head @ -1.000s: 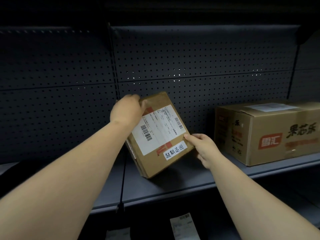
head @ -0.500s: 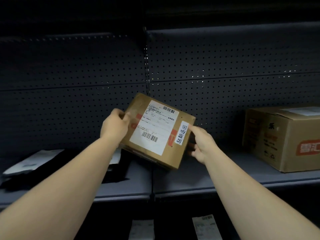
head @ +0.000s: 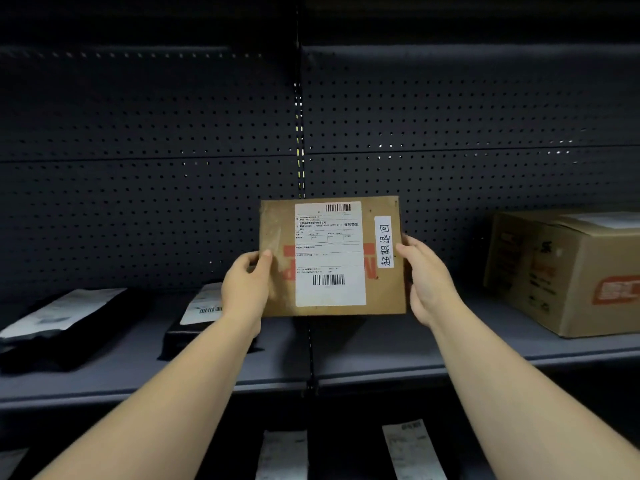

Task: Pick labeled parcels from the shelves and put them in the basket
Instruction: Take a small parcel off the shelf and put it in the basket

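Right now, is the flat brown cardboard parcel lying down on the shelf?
No, both hands, left and right, hold the flat brown cardboard parcel upright above the grey shelf.

Dim light falls on a dark pegboard back panel (head: 450, 109) behind the hands. A slotted upright (head: 300, 140) divides it above them, and a grey shelf (head: 381, 355) runs below them.

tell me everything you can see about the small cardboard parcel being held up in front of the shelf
The small cardboard parcel is a flat brown box, worn and scuffed, with red print partly hidden under a white shipping label carrying two barcodes. A narrow white strip with handwritten characters runs along its right side. It is held upright, label facing the camera, clear of the shelf. The left hand grips its left edge and the right hand holds its right edge.
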Motion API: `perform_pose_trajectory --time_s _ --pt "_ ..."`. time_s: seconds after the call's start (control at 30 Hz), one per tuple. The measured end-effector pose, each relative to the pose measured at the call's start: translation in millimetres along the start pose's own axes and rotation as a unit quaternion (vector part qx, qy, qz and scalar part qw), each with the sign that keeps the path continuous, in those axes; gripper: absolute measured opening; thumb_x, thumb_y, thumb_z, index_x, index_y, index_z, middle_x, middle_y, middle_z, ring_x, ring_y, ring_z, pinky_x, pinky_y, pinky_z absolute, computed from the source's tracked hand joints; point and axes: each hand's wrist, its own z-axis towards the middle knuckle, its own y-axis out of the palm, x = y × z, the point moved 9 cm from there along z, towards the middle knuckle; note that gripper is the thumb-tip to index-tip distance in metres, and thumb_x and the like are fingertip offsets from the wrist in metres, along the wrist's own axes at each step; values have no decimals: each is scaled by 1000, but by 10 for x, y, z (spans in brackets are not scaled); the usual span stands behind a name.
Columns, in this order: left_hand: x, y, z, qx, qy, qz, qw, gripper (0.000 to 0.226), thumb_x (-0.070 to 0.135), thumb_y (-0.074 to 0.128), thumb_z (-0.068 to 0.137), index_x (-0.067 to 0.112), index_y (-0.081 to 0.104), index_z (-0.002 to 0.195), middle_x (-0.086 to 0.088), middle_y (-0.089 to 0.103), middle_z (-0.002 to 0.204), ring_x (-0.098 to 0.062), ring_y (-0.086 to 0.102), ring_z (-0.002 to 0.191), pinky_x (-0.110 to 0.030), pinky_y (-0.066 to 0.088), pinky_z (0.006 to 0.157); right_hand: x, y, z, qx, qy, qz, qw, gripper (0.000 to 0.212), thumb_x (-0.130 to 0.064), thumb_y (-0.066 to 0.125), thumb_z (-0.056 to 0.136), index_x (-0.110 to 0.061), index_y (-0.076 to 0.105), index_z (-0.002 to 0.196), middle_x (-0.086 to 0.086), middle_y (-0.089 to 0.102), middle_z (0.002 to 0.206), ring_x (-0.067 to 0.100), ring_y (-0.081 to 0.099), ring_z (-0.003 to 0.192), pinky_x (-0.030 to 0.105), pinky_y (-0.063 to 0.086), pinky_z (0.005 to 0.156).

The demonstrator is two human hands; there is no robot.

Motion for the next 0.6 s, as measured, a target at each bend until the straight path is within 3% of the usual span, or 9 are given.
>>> perform_pose_trajectory --time_s 0.13,0.27,0.43,0.6 --pt "-86 43 -47 1 -6 -37 999 10 45 54 90 35 57 88 9 65 100 -16 60 97 -42 51 89 -37 -66 -35 -9 -25 -25 999 28 -24 49 94 -32 61 117 -6 74 101 11 71 89 29 57 63" --pt "-73 57 -74 4 2 -56 998 15 46 55 89 33 58 83 12 65 92 -13 61 90 -38 51 80 -12 -143 -75 4 -41 -29 999 24 -21 51 94 -37 62 109 -8 74 102 9 71 91 30 56 69" --pt "-42 74 -123 -3 21 -67 998 15 45 57 88 32 60 81 12 65 89 -9 59 84 -29 47 68 36 -262 -142 27 -54 -34 998 23 -21 54 92 -31 61 111 -8 72 106 11 69 97 32 54 78" --pt "-14 107 -196 -6 31 -71 997 14 46 58 86 33 60 81 14 65 90 -6 60 85 -29 47 68 -18 -332 -231 35 -71 -44 996 20 -21 53 92 -37 63 101 -13 73 100 3 69 90 22 52 69"
